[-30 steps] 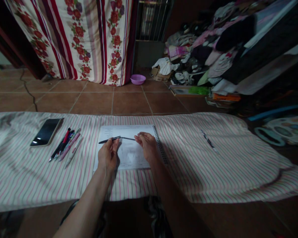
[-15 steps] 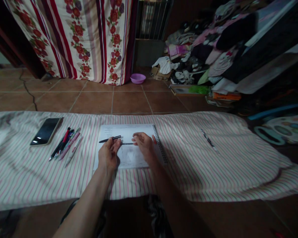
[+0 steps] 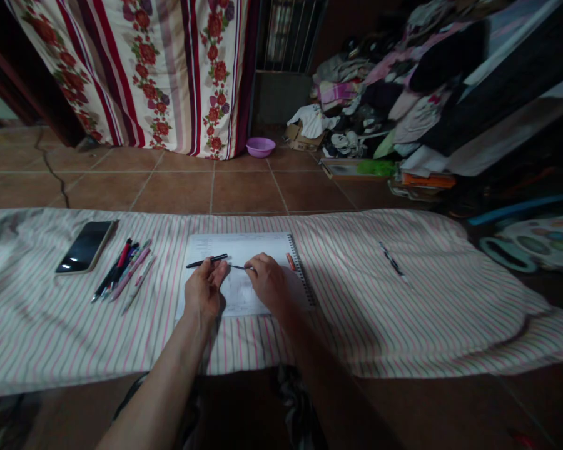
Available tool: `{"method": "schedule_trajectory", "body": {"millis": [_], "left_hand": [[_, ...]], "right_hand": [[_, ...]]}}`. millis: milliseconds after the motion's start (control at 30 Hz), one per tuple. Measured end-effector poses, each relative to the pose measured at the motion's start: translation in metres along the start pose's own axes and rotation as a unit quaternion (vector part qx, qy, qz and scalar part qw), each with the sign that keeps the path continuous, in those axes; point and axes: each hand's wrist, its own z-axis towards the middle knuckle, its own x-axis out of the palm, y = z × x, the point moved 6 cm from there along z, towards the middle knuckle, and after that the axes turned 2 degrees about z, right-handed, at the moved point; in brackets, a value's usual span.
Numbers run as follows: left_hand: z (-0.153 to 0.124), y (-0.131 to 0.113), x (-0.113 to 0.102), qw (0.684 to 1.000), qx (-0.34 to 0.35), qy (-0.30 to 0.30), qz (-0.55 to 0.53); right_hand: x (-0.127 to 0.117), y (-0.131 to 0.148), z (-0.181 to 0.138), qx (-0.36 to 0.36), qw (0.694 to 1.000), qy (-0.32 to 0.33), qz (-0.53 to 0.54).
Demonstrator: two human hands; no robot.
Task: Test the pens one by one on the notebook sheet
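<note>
Over an open spiral notebook (image 3: 244, 242), my left hand (image 3: 202, 292) is closed round a black pen barrel (image 3: 219, 257) that points up to the right. My right hand (image 3: 269, 284) pinches one end of a thin dark stick (image 3: 238, 267), which looks like a pen refill. Its other end reaches to the fingertips of my left hand; whether they grip it I cannot tell. A small orange piece (image 3: 291, 261) lies on the page by the spiral binding, just right of my right hand.
On the striped cloth (image 3: 356, 312), a phone (image 3: 85, 247) and a bunch of several pens (image 3: 124, 269) lie to the left. A black-and-white pen (image 3: 393, 261) lies to the right. Beyond, a purple basin (image 3: 261, 147) stands on the tiled floor beside piled clothes (image 3: 347, 94).
My right hand's fingers have curled inward and now pinch the end of the thin stick, which tilts slightly. More of the orange piece shows. My left hand keeps its hold on the pen barrel.
</note>
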Motion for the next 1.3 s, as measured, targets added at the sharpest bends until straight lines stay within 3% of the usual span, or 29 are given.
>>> {"method": "schedule_trajectory", "body": {"millis": [167, 433, 600, 733, 900, 1033, 1167, 1300], "left_hand": [[0.000, 0.000, 0.000, 1.000, -0.009, 0.010, 0.003], [0.001, 0.000, -0.001, 1.000, -0.008, 0.008, 0.005], [0.000, 0.000, -0.001, 1.000, -0.009, 0.010, 0.010], [0.001, 0.000, -0.001, 1.000, -0.004, 0.011, 0.011], [0.001, -0.001, -0.002, 1.000, -0.003, 0.007, 0.007], [0.000, -0.001, -0.001, 1.000, -0.010, 0.012, 0.010], [-0.004, 0.000, 0.002, 0.999, -0.024, 0.028, 0.016], [-0.009, 0.003, 0.004, 0.998, -0.040, 0.035, 0.023]], "right_hand": [[0.000, -0.007, 0.002, 0.029, 0.998, -0.046, -0.018], [-0.003, -0.005, 0.002, 0.003, 0.996, -0.087, 0.031], [-0.006, 0.002, 0.002, 0.022, 0.987, -0.095, 0.126], [0.007, 0.001, 0.000, 0.084, 0.956, -0.063, 0.273], [0.031, -0.005, -0.001, 0.163, 0.883, -0.016, 0.439], [0.039, -0.007, 0.000, 0.190, 0.832, -0.015, 0.520], [0.034, -0.001, 0.004, 0.177, 0.818, -0.030, 0.546], [0.029, 0.006, 0.008, 0.159, 0.823, -0.045, 0.544]]}}
